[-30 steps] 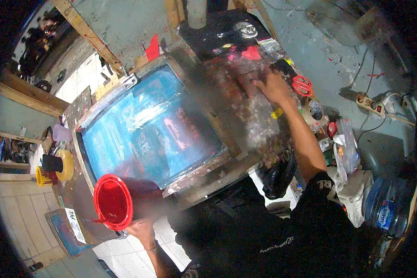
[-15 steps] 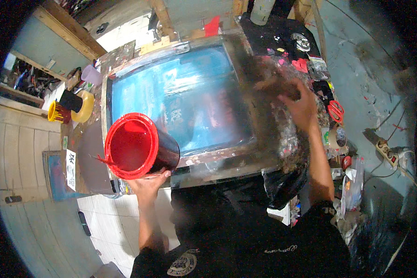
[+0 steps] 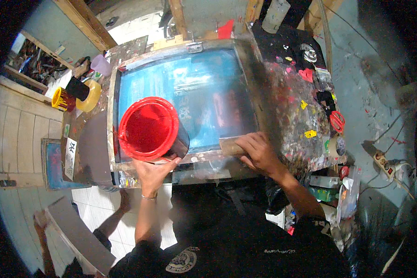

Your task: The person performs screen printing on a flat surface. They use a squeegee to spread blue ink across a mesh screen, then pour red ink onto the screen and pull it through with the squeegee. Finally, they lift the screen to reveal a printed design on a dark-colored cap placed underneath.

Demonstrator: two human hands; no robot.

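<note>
We see a worktop (image 3: 292, 111) crusted with dried paint, its right half mottled grey, brown and pink. Over its middle lies a screen (image 3: 197, 104), blue mesh inside a worn frame (image 3: 208, 156), with a metal clamp (image 3: 193, 47) at the far edge. Our left hand (image 3: 154, 173) grips a bucket (image 3: 148, 129) from its near side; the bucket is above the screen's near left part, its mouth tilted toward us, red at the rim and inside, and we cannot tell whether its base touches the screen. Our right hand (image 3: 257, 150) is closed around a wooden block (image 3: 231, 146) at the screen's near right corner. Along the right edge of the worktop we find scissors (image 3: 337, 121) with red handles, a tape roll (image 3: 337, 146) just beside them, and two yellow scraps (image 3: 310, 134) farther in. At the left stand a yellow tub (image 3: 61, 99) and a purple cup (image 3: 101, 65), with a white label (image 3: 70, 159) nearer to us. Around us, a scuffed grey-blue wall (image 3: 356, 69) rises on the right, with a power strip (image 3: 382, 162) and loose cables near it. Pale tiles (image 3: 120, 231) cover the floor. At lower left, another person's hand (image 3: 41, 220) is at the end of a long grey board (image 3: 81, 234).
</note>
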